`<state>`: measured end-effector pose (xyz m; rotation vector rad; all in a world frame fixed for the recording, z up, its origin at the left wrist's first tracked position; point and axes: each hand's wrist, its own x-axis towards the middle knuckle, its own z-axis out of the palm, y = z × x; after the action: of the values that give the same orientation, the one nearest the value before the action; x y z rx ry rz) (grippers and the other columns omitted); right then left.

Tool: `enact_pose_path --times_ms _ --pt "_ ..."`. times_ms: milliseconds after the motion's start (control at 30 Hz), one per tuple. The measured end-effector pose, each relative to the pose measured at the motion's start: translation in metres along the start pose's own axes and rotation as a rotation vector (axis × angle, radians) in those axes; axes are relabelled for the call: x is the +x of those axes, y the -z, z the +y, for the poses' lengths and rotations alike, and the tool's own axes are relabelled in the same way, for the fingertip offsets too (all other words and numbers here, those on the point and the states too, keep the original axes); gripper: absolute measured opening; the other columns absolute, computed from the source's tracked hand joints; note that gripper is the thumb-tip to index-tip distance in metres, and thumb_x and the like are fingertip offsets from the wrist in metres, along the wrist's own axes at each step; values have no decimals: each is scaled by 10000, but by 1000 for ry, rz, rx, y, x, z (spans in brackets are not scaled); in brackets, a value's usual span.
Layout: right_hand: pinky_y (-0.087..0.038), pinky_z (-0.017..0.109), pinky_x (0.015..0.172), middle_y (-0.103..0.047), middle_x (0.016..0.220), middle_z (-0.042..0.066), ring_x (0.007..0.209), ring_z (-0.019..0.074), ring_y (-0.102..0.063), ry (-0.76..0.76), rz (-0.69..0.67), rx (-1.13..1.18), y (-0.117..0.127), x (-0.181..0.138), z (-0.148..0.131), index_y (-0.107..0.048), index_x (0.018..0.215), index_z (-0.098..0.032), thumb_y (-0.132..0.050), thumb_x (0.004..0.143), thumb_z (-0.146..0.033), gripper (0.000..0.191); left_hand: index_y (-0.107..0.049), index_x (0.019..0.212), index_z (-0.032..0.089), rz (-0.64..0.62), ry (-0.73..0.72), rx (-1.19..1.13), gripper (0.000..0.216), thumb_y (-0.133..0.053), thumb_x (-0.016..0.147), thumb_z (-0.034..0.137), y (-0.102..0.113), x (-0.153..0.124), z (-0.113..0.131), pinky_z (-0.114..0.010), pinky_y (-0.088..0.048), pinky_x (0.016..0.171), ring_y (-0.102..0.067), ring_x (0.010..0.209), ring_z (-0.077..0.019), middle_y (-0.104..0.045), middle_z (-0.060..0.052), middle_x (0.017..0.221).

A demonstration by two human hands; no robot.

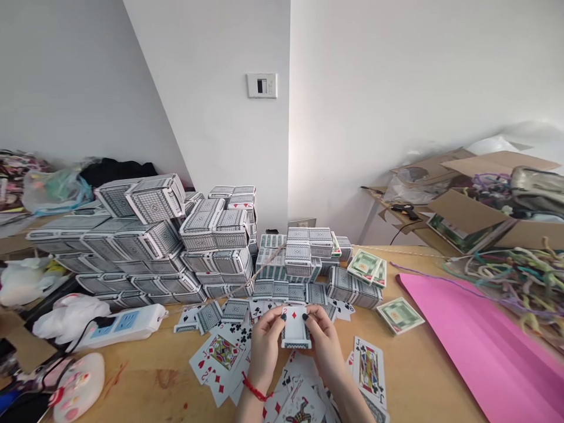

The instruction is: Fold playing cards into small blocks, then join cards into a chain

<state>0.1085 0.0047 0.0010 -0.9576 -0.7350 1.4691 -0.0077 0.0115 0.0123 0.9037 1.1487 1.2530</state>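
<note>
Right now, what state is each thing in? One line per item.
Left hand: gripping the card's left edge.
Right hand: gripping its right edge.
Two of diamonds: held between both hands, face showing.
Left card blocks: stacked in layers.
Jack at right: loose, face up.
Power strip: on the table, black plug apparently in.
Pink sheet: spread out.
Cardboard box: flaps open, filled.
</note>
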Motion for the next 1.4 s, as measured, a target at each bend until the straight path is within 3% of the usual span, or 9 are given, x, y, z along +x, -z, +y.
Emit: enact_pose_path --times_ms 167,467,600,800,900,1000,1133,1267,1400 --pt "-331 191 494 -431 607 -54 515 95 -362 -19 -14 47 -8 -1 5 -486 793 -227 -529 763 -332 117 -587 706 178 32 -67 47 122 -491 682 250 0 -1 -3 -187 -384 480 -466 529 -108 -548 15 604" --pt "-333 217 473 -420 586 -43 481 114 -366 -2 33 -44 -7 -1 5 -499 745 -222 -503 715 -323 106 -547 695 183 50 -78 107 121 -450 676 253 -4 -2 -2 -189 -371 483 -438 533 -115 -501 22 601" --pt "-335 224 464 -423 576 -40 475 123 -383 -58 23 3 -9 -3 0 -490 751 -236 -496 699 -320 99 -548 712 181 -4 -62 114 136 -432 671 242 -6 -3 0 -196 -364 479 -437 538 -122 -502 12 617" --pt "-315 213 433 -403 544 -36 461 117 -376 -89 36 90 -12 -5 -2 -499 669 -220 -523 659 -276 62 -517 588 179 72 -140 187 117 -425 643 224 -4 -2 -1 -194 -322 448 -399 507 -115 -449 14 562" --pt "-345 223 439 -468 584 -12 488 132 -422 -118 10 132 -13 -5 -3 -538 746 -205 -486 694 -330 145 -507 580 179 74 -155 204 117 -419 642 224 -4 -2 -2 -194 -311 433 -380 477 -105 -439 19 544" --pt "-364 227 463 -510 611 -3 537 151 -457 -124 40 39 -12 -4 -1 -544 750 -200 -485 721 -432 241 -483 574 183 62 -211 249 110 -416 656 214 -4 -5 0 -192 -316 441 -374 476 -100 -426 22 543" --pt "-302 202 434 -423 526 -39 473 106 -357 -122 16 -63 -8 0 3 -498 612 -187 -587 675 -454 288 -459 579 188 46 -314 312 131 -403 696 199 -5 -9 3 -198 -340 486 -398 523 -111 -419 16 564" --pt "-254 189 438 -392 532 -51 471 85 -304 -80 -71 -155 -2 2 2 -514 644 -179 -584 683 -482 313 -495 604 186 -34 -352 383 151 -411 727 213 -3 -9 7 -207 -352 503 -412 528 -115 -453 5 594" --pt "-255 192 446 -410 539 -47 473 85 -314 6 -63 -217 3 4 1 -535 678 -171 -563 698 -509 340 -555 674 183 -120 -374 446 153 -426 745 221 -2 -10 11 -218 -382 537 -466 574 -130 -517 -19 674"
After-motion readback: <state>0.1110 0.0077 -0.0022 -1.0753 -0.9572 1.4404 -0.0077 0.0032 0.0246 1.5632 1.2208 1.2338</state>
